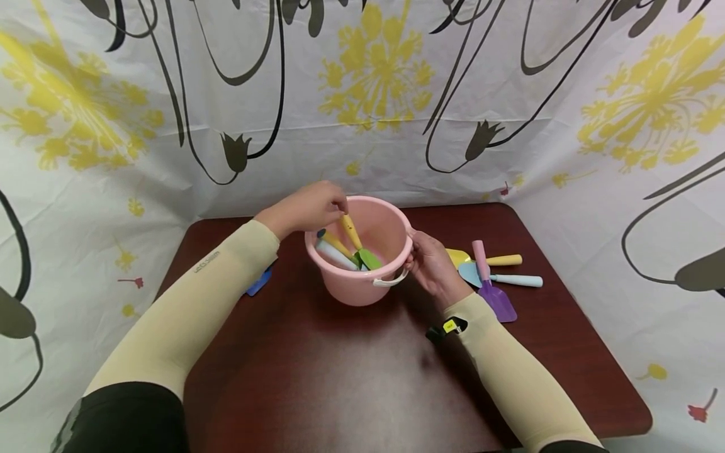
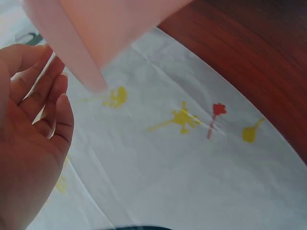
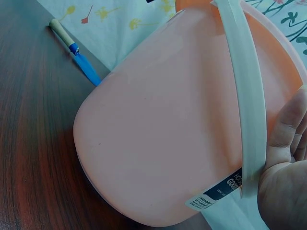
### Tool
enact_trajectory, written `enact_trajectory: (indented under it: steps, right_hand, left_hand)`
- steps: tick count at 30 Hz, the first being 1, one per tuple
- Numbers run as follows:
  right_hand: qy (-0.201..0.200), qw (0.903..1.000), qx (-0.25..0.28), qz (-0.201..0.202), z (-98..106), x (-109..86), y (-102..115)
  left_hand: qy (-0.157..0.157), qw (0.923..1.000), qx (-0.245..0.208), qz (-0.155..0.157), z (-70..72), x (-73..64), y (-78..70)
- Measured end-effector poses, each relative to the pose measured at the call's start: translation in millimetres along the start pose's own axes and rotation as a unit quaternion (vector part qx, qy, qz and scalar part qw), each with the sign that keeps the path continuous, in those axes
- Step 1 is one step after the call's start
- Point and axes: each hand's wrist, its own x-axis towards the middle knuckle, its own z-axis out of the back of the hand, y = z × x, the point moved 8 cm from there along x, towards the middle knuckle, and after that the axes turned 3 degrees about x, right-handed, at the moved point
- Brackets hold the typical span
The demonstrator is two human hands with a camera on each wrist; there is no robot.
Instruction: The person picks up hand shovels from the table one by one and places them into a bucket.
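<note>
A pink bucket (image 1: 348, 286) with a white handle (image 1: 391, 281) is above the middle of the table, tilted in the right wrist view. My left hand (image 1: 311, 209) is over its far left rim, fingertips pinching the yellow-handled green toy shovel (image 1: 369, 258) by the upper end of its handle. Its green blade lies inside the bucket. Beside it in the bucket are another yellow handle (image 1: 335, 242) and a pale blue handle (image 1: 335, 254). My right hand (image 1: 433, 264) grips the bucket's right rim, also seen with the white handle in front in the right wrist view.
Right of the bucket lie a yellow toy shovel (image 1: 457, 257), a light blue one (image 1: 518, 280) and a purple one (image 1: 498, 303), overlapping. A blue trowel (image 3: 86, 68) lies left of the bucket. Patterned cloth (image 1: 351, 163) hangs behind the dark red table (image 1: 340, 377).
</note>
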Motion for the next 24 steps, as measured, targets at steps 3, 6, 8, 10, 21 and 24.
enact_trajectory:
  steps: [3, 6, 8, 10, 21, 24]
  right_hand:
    - [0.001, 1.0, 0.001, -0.001, -1, -0.9, 1]
    - [0.001, 1.0, 0.001, -0.002, 0, -1.0, 0]
    - [0.002, 1.0, 0.002, -0.002, 0, -0.7, 0]
    - [0.002, 1.0, 0.002, -0.002, 0, -0.6, 0]
    - [0.001, 1.0, 0.001, -0.001, 0, -1.3, 0]
    - [0.005, 1.0, 0.003, -0.001, 0, -0.8, 0]
  left_hand:
    - [-0.019, 0.9988, -0.038, 0.024, 5.2, -13.8, 14.6]
    - [-0.038, 0.995, -0.075, 0.054, 8.1, -28.5, 30.0]
    - [-0.05, 0.9911, -0.098, 0.074, 9.0, -38.5, 40.2]
    - [-0.064, 0.9873, -0.115, 0.089, 9.9, -48.5, 48.2]
    - [-0.071, 0.9788, -0.125, 0.146, -10.3, -113.0, 87.0]
    - [-0.066, 0.9754, -0.12, 0.173, -23.8, -137.8, 102.7]
